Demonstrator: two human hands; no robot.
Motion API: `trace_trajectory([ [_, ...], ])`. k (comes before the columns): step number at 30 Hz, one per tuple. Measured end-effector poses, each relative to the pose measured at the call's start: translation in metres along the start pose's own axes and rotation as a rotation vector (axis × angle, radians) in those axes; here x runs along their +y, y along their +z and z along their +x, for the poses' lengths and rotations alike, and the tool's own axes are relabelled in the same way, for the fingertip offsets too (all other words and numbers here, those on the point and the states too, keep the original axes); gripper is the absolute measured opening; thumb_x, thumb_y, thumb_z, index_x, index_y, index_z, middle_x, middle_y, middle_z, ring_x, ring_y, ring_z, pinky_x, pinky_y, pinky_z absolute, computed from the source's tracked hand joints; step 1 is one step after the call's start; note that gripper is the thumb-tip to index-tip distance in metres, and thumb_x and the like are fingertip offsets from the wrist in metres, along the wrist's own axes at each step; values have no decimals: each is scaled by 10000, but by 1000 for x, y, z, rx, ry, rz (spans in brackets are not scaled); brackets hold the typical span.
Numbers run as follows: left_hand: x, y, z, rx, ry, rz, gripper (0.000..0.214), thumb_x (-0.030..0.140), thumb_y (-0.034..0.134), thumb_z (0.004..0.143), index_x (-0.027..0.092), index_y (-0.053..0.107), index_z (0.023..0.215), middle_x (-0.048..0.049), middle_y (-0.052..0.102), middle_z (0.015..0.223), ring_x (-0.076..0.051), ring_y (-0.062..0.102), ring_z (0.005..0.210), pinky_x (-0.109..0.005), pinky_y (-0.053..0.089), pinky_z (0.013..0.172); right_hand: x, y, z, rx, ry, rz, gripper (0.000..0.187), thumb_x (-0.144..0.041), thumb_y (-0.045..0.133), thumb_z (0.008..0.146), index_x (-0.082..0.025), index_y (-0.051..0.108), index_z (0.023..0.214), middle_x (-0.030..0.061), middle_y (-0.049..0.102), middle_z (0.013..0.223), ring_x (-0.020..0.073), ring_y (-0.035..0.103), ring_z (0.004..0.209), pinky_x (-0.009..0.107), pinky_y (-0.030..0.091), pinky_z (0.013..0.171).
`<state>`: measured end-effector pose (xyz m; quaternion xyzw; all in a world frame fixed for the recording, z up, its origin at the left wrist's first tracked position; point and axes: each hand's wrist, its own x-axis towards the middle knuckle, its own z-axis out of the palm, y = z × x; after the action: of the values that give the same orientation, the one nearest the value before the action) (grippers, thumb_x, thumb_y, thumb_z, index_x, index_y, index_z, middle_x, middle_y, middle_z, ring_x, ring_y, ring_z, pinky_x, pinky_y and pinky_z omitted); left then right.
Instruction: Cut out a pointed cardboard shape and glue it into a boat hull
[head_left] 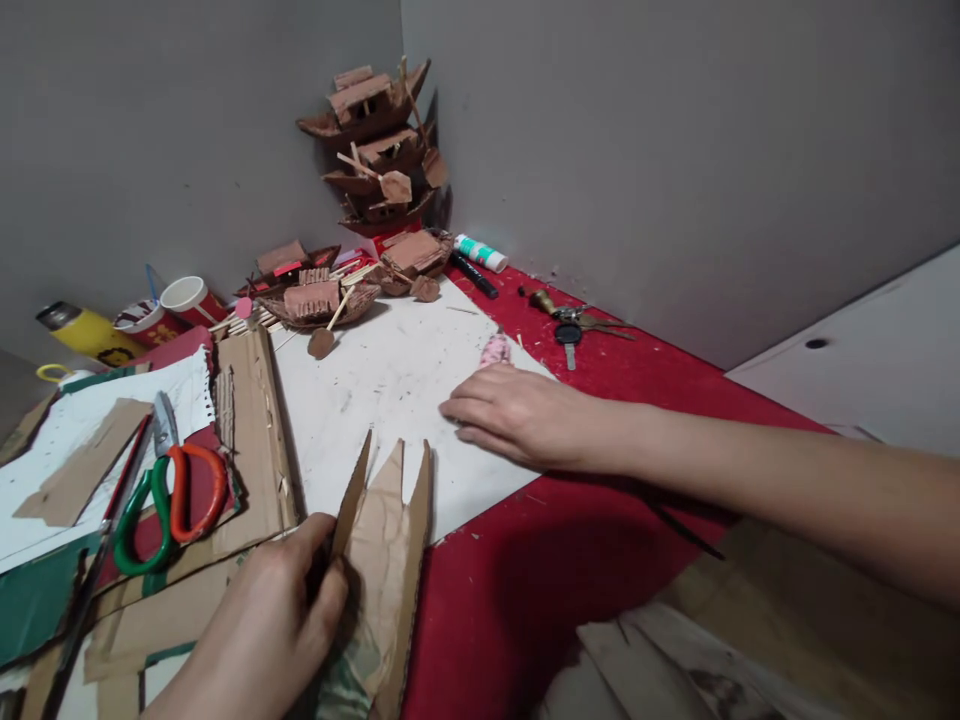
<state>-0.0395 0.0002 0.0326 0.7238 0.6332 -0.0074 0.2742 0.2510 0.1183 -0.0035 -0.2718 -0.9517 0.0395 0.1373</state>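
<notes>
My left hand [274, 595] is closed on the left wall of a folded cardboard piece [382, 530], thumb and fingers pinching its edge. The piece has two raised side walls and pointed ends towards the back, with a flat strip between them. My right hand [510, 412] rests palm down on a white paper sheet [360, 370], its fingers pointing left; its thumb and palm are hidden. A pink patterned object [495, 350] shows just behind my right hand, partly covered by it.
Scissors [180, 500] with green and orange handles lie on cardboard pieces at left. Cardboard boats [375, 105] are stacked in the corner; others [315, 300] sit below. Paper cups [191, 298], a yellow bottle [90, 335], a glue tube [480, 252], a black marker [474, 275] and keys [570, 342] stand or lie around.
</notes>
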Motion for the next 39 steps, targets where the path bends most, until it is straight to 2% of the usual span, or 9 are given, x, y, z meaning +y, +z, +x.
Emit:
trace_trajectory([
  [4,9,1,5,-10,8,-70,135,248,374,887,241,503,924,17,600,668,-165,557,588,-257,364,569,6,-9,-7,71,60,14,308,-271,417,967,-88,661,1011,162,663,930,249,591,852,404,466,785],
  [7,21,0,13,-6,58,-23,119,213,378,866,239,479,808,3,590,679,-165,544,600,-262,351,577,-6,-23,4,167,7,96,294,-263,442,958,-74,644,1056,166,664,981,246,591,906,391,475,816],
  [9,28,0,19,3,87,15,130,196,381,853,233,456,754,-13,600,704,-167,545,616,-268,348,590,-19,-31,16,161,-80,164,281,-259,487,943,-75,632,1100,160,659,1036,236,580,958,371,467,861],
  [16,38,2,37,18,128,29,183,218,398,865,224,442,687,-17,580,670,-163,514,594,-270,318,568,-38,-30,63,-318,-214,129,133,-209,599,868,-121,692,903,104,665,901,215,565,870,335,426,799],
  [22,37,4,49,-18,162,18,186,239,419,875,219,469,697,-8,575,650,-160,519,585,-269,332,555,-29,-23,82,-567,-203,169,150,-179,581,848,-155,691,947,79,686,890,184,562,779,292,369,653],
  [25,37,6,51,-23,224,60,182,186,384,881,206,521,761,-32,620,713,-175,573,629,-281,388,587,-29,-22,82,-566,-270,138,152,-143,544,865,-142,684,922,71,679,870,169,550,746,290,361,636],
  [29,35,15,51,-3,359,234,244,73,371,822,179,578,895,-59,653,763,-209,627,615,-310,439,553,-36,-22,68,-461,-375,40,180,-94,502,877,-161,664,842,52,656,849,178,528,730,321,378,660],
  [34,41,26,43,171,625,565,347,-2,406,635,163,624,849,-58,607,646,-235,569,460,-316,404,386,-45,-20,53,-403,-456,-62,281,-131,496,902,-215,641,676,39,571,683,204,494,701,358,362,634],
  [39,43,24,38,201,630,739,361,-36,400,630,149,629,839,-65,604,632,-244,575,463,-315,424,365,-44,-17,54,-330,-403,-9,262,-124,463,908,-182,645,729,60,589,750,214,495,742,356,360,638],
])
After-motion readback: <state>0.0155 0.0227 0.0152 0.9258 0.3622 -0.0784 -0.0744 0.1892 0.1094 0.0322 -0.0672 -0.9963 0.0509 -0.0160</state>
